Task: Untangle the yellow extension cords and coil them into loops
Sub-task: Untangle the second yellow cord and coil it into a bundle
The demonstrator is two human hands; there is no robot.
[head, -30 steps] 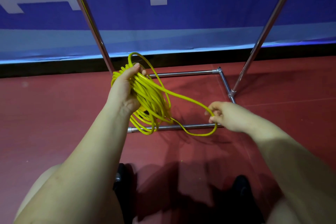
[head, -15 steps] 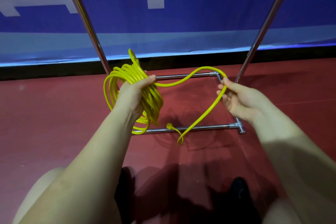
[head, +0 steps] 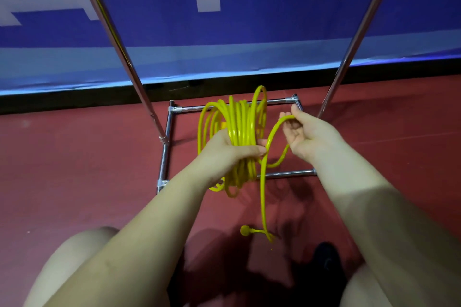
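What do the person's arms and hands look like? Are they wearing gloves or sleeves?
No gloves and no sleeves. Both arms are bare as far up as the picture shows. The left hand and right hand are bare too. I can see no rings, watch or bracelets, and no marks on them.

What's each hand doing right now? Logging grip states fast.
Left hand: grips the coiled yellow cord.
Right hand: holds the cord's loose strand.
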